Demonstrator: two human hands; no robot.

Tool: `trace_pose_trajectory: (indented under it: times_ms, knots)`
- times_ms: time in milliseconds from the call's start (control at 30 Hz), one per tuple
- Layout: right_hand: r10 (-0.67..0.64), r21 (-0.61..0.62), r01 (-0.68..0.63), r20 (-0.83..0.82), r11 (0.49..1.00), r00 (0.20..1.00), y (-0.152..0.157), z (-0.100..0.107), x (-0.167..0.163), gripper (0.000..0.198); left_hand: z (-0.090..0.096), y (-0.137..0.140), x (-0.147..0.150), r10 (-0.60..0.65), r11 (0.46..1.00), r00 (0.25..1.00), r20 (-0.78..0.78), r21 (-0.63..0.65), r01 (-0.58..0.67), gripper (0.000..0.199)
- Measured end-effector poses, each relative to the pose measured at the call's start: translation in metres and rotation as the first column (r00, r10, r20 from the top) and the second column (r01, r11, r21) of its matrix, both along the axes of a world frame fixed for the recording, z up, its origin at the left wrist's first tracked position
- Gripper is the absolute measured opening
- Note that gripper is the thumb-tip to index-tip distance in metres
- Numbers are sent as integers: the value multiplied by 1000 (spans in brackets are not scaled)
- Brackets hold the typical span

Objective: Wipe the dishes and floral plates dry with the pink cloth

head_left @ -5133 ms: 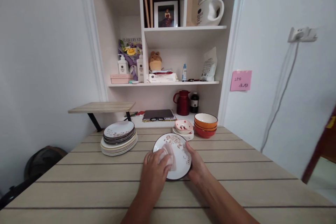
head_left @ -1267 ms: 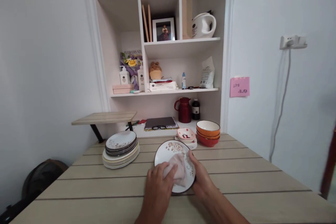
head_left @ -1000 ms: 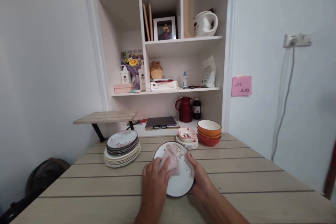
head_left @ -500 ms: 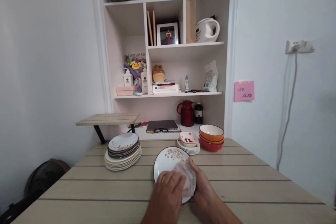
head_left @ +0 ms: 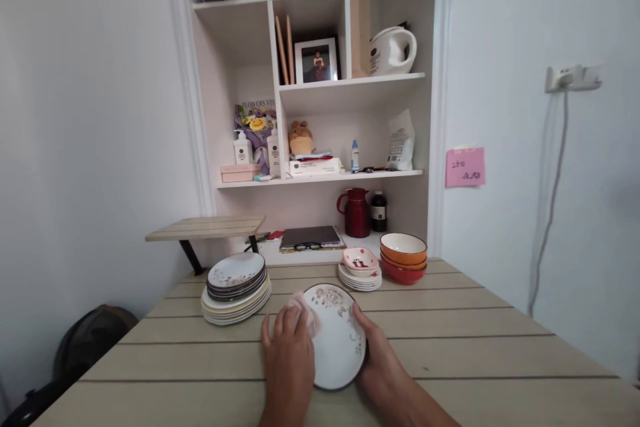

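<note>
A white plate [head_left: 336,347] with a brown flower pattern and dark rim is tilted up over the near middle of the table. My right hand [head_left: 383,360] grips its right edge, thumb on the face and fingers behind. Against the plate's left edge, my left hand [head_left: 289,347] holds a pale pink cloth [head_left: 306,310]; part of the cloth is hidden under the fingers. To the left stands a stack of plates [head_left: 236,273], flowered dark-rimmed ones on top of yellow-rimmed ones.
Behind the plate are small white dishes [head_left: 360,280] with a patterned bowl [head_left: 361,260] on top, beside stacked orange and red bowls [head_left: 404,260]. A small raised wooden shelf [head_left: 207,228] stands at the back left. A red jug [head_left: 356,213] sits in the shelf unit.
My left hand has moved the cloth from the plate's middle and right side to its left edge. The plate has turned and tilted slightly in my right hand.
</note>
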State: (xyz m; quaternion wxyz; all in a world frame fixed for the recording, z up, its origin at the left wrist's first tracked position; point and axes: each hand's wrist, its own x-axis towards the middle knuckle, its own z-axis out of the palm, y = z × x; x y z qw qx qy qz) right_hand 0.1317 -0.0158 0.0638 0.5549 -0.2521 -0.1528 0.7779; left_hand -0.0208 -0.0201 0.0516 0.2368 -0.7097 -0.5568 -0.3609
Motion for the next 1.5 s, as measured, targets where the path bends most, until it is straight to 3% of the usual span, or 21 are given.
trace_pose_trajectory:
  times_ms: [167, 267, 333, 467, 767, 933, 1067, 1267, 1400, 1500]
  knots:
    - [-216, 41, 220, -81, 975, 973, 15, 7, 29, 32, -11, -1, 8, -251, 966, 959, -129, 25, 256, 42]
    - [-235, 41, 240, -109, 970, 966, 19, 9, 39, 29, -11, -6, 15, -397, 907, 886, -237, 45, 419, 45]
    - [-207, 49, 214, -119, 976, 971, 19, 10, 40, 30, -8, -8, 18, -430, 887, 863, -264, 52, 458, 45]
    - [-148, 67, 157, -119, 985, 982, 16, 11, 34, 33, -5, -8, 16, -420, 895, 876, -236, 53, 443, 45]
    - [-97, 24, 100, -108, 995, 989, 8, 16, 29, 41, -2, -11, 15, -392, 918, 917, -65, -87, 387, 47]
    - [-66, 76, 70, -55, 995, 996, 9, 10, 26, 44, 2, -13, 15, -365, 929, 931, -21, -74, 363, 49]
    - [-51, 98, 51, -2, 994, 999, 7, 5, 22, 48, -2, -9, 15, -268, 963, 963, -22, -28, 267, 49]
    - [-22, 12, 21, 74, 1000, 997, -5, 0, 1, 52, -9, 1, 6, -90, 995, 996, 4, 52, 90, 39]
    - [-7, 27, 5, 73, 1000, 997, -14, -2, -11, 53, -15, 9, -2, -135, 985, 991, 8, 109, 134, 37]
    - [3, 33, -5, 49, 999, 999, -15, -1, -13, 50, -17, 10, -1, -232, 970, 973, 1, 71, 231, 42]
